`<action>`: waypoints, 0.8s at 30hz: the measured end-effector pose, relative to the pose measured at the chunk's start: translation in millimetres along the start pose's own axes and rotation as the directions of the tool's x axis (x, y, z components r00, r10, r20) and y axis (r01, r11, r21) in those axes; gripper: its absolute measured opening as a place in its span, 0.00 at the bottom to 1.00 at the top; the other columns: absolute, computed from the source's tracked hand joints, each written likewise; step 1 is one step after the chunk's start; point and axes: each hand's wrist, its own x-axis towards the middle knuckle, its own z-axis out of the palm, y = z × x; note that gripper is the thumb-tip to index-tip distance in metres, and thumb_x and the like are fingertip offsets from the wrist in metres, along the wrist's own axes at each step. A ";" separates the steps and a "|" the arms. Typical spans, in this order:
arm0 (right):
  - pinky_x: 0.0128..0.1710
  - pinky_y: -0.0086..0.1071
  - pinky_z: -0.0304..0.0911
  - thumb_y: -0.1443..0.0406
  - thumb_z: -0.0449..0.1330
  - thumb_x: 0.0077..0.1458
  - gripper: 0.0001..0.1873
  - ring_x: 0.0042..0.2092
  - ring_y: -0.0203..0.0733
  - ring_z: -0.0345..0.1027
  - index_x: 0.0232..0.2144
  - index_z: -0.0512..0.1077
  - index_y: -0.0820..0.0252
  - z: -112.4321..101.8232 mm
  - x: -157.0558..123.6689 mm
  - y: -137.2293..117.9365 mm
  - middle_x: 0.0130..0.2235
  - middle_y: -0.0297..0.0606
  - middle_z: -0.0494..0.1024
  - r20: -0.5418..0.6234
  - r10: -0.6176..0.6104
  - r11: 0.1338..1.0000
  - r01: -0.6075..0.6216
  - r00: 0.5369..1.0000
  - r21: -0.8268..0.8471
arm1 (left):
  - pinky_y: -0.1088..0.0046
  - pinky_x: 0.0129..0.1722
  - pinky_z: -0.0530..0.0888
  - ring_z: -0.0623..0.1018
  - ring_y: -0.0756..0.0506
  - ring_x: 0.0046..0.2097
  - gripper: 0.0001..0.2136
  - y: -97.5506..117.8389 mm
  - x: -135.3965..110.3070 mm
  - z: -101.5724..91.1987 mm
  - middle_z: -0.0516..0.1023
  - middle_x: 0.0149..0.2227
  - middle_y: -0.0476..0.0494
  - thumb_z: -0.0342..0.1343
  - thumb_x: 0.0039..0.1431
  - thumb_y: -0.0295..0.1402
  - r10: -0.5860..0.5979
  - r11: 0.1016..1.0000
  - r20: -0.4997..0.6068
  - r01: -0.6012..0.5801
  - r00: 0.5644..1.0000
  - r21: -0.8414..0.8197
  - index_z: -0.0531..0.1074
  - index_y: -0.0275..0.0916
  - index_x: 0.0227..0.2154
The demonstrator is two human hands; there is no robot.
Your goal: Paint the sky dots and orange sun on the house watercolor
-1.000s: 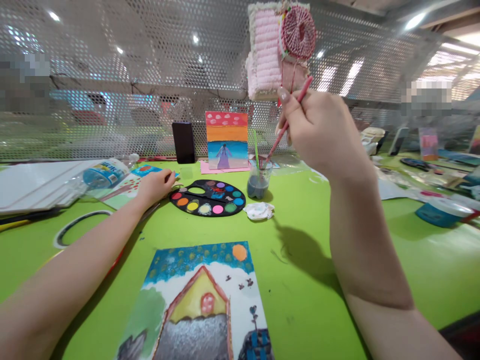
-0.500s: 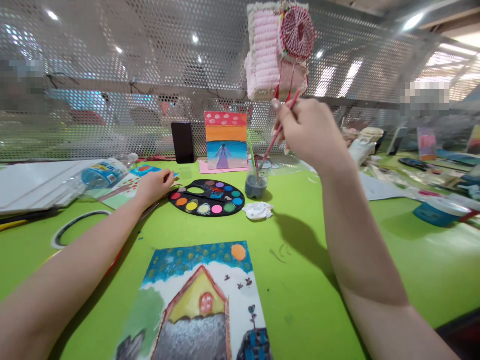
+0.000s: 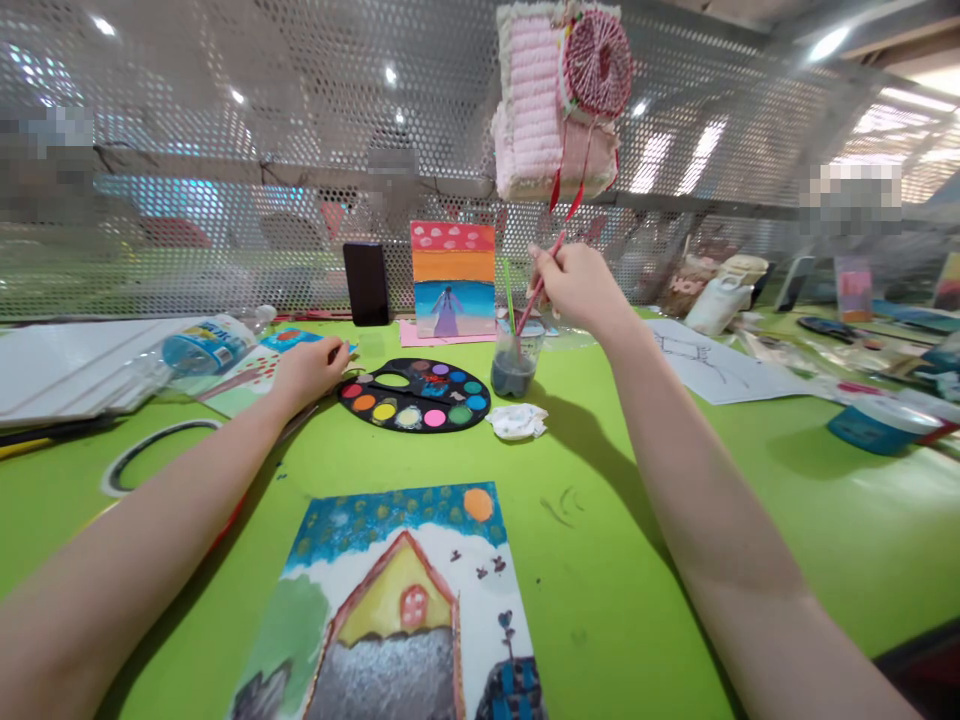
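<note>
While the right grip (image 3: 577, 285) is clamped fingertip-fashion on a red paintbrush (image 3: 531, 305) above the water cup (image 3: 514, 370), the left grip (image 3: 309, 372) lies open on a painted card (image 3: 292, 339), near the watercolour palette (image 3: 450, 425).

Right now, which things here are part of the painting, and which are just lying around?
Part of it: right hand holding a paintbrush, cup of grey water, watercolour palette, house painting.
Just lying about: plastic bottle, blue tub, drawing on white paper.
</note>
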 end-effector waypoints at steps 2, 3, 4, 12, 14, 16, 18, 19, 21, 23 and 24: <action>0.37 0.41 0.64 0.57 0.46 0.64 0.24 0.30 0.46 0.69 0.18 0.66 0.57 0.4 0.6 1.3 0.23 0.42 0.73 0.027 -0.004 1.000 0.005 1.000 -0.023 | 0.70 0.25 0.57 0.72 0.44 0.27 0.17 0.3 -0.1 -0.2 0.78 0.27 0.41 0.42 0.61 0.41 -0.007 1.000 0.005 0.007 1.000 -0.002 0.73 0.39 0.29; 0.37 0.41 0.64 0.58 0.47 0.64 0.23 0.30 0.47 0.69 0.18 0.66 0.57 1.7 1.0 2.0 0.23 0.43 0.74 0.050 -0.004 0.999 0.006 0.999 -0.044 | 0.70 0.25 0.57 0.71 0.44 0.27 0.17 0.3 -0.1 -0.2 0.78 0.27 0.41 0.42 0.61 0.41 -0.010 1.000 0.007 0.010 1.000 -0.006 0.73 0.39 0.29; 0.38 0.42 0.64 0.58 0.47 0.63 0.23 0.31 0.48 0.69 0.19 0.66 0.57 3.7 1.4 2.7 0.24 0.44 0.74 0.058 0.000 0.998 0.003 0.998 -0.067 | 0.70 0.25 0.57 0.71 0.44 0.27 0.17 0.2 0.0 -0.2 0.77 0.27 0.41 0.42 0.61 0.41 -0.009 1.000 0.008 0.009 1.000 -0.010 0.73 0.39 0.29; 0.41 0.43 0.64 0.59 0.47 0.63 0.19 0.35 0.50 0.71 0.24 0.69 0.59 10.1 2.5 3.1 0.29 0.48 0.76 -0.006 0.043 0.995 -0.043 0.999 -0.087 | 0.70 0.26 0.57 0.71 0.44 0.27 0.18 0.1 0.0 -1.2 0.77 0.27 0.40 0.41 0.61 0.41 -0.005 1.000 0.005 0.005 1.000 -0.013 0.73 0.39 0.29; 0.41 0.43 0.64 0.60 0.47 0.63 0.20 0.34 0.50 0.71 0.22 0.68 0.59 7.9 2.2 2.4 0.28 0.48 0.76 0.020 0.032 0.997 -0.031 0.999 -0.071 | 0.70 0.26 0.57 0.72 0.43 0.27 0.18 0.8 -0.4 -2.4 0.78 0.28 0.40 0.41 0.61 0.41 -0.005 1.000 0.010 0.005 1.000 -0.010 0.74 0.38 0.30; 0.41 0.42 0.64 0.60 0.47 0.63 0.21 0.33 0.49 0.71 0.21 0.68 0.58 6.1 1.7 1.3 0.27 0.47 0.76 0.063 0.012 0.998 -0.008 0.998 -0.055 | 0.70 0.26 0.57 0.72 0.43 0.28 0.18 1.2 -0.6 -3.1 0.78 0.28 0.39 0.41 0.61 0.41 -0.011 1.000 0.013 0.011 1.000 -0.006 0.74 0.38 0.30; 0.41 0.43 0.64 0.61 0.47 0.63 0.20 0.34 0.50 0.71 0.22 0.68 0.59 4.9 1.1 -0.3 0.28 0.48 0.76 0.038 0.004 0.997 -0.001 0.999 -0.082 | 0.70 0.25 0.57 0.72 0.43 0.28 0.18 1.1 -0.7 -2.8 0.78 0.28 0.40 0.41 0.61 0.41 -0.015 1.000 0.013 0.015 1.000 -0.006 0.74 0.38 0.30; 0.41 0.44 0.64 0.61 0.48 0.63 0.19 0.35 0.50 0.71 0.23 0.69 0.59 4.4 0.8 -1.2 0.29 0.48 0.76 0.019 -0.001 0.995 0.003 1.000 -0.099 | 0.70 0.25 0.57 0.72 0.43 0.28 0.18 1.0 -0.6 -2.4 0.78 0.28 0.40 0.41 0.61 0.41 -0.016 1.000 0.012 0.016 1.000 -0.007 0.74 0.38 0.30; 0.42 0.44 0.64 0.62 0.48 0.63 0.18 0.36 0.51 0.71 0.24 0.69 0.60 3.3 0.1 -2.8 0.31 0.49 0.76 0.004 -0.014 0.994 0.015 1.000 -0.111 | 0.70 0.25 0.56 0.72 0.43 0.28 0.18 0.6 -0.5 -1.5 0.78 0.28 0.40 0.42 0.61 0.41 -0.016 1.000 0.009 0.016 1.000 -0.011 0.74 0.39 0.30; 0.42 0.45 0.64 0.62 0.48 0.62 0.18 0.37 0.51 0.71 0.24 0.69 0.59 1.6 -0.8 -4.4 0.30 0.48 0.76 -0.018 -0.012 0.993 0.010 1.000 -0.116 | 0.69 0.25 0.56 0.72 0.43 0.27 0.18 0.2 -0.3 -0.9 0.78 0.28 0.40 0.42 0.61 0.41 -0.019 1.000 0.007 0.019 1.000 -0.013 0.74 0.39 0.30; 0.42 0.45 0.64 0.62 0.48 0.63 0.18 0.36 0.51 0.71 0.23 0.69 0.59 0.7 -1.2 -5.1 0.29 0.48 0.75 -0.030 -0.010 0.994 0.006 1.000 -0.112 | 0.69 0.25 0.56 0.72 0.43 0.27 0.18 0.0 -0.2 -0.6 0.77 0.27 0.40 0.41 0.61 0.41 -0.018 1.000 0.007 0.019 1.000 -0.014 0.74 0.39 0.30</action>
